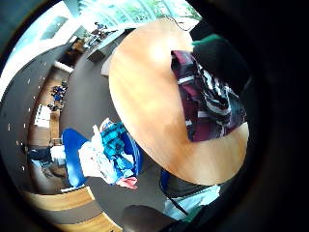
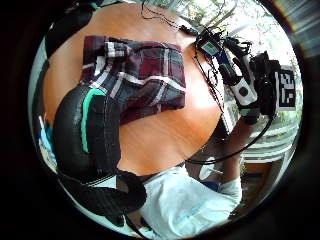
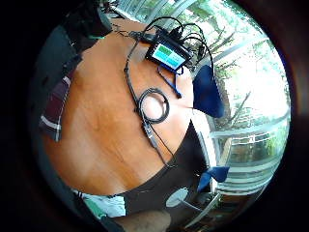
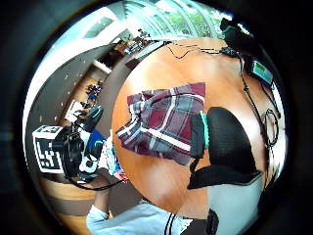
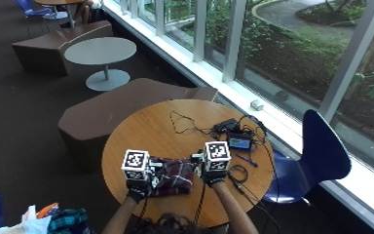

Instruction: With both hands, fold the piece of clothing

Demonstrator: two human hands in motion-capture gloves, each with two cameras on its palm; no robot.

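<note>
Garment: plaid piece of clothing (image 5: 173, 178), maroon w/ grey + white stripes, is lying on the round wooden table (image 5: 148, 131) near the person's edge, btwn the two hands. Already looking bunched into a rough rectangle; one edge is showing rumpled layers in the right thumb side palm view (image 4: 164, 125).
Why there: prob. kept close to the body so both hands are reaching it w/o stretching; folding is looking part done, can't tell how many folds are left.
Left hand: left hand (image 5: 138, 187) is sitting at the garment's left edge, forearm coming up from the table's near rim. Whether fingers are gripping cloth, can't tell – marker hides them in outside view.
Right hand: right hand (image 5: 214, 176) is sitting at the garment's right edge, above the table; palm is facing toward the cloth. Fingers – can't tell either.
Pose: both hands are flanking the cloth, roughly level, seemingly set for a next fold or smoothing.
Other: small screen device (image 5: 241, 143) + black cables (image 5: 186, 122) are lying on the far right part of the table, well apart from the cloth; blue chair (image 5: 316, 155) beside it.
</note>
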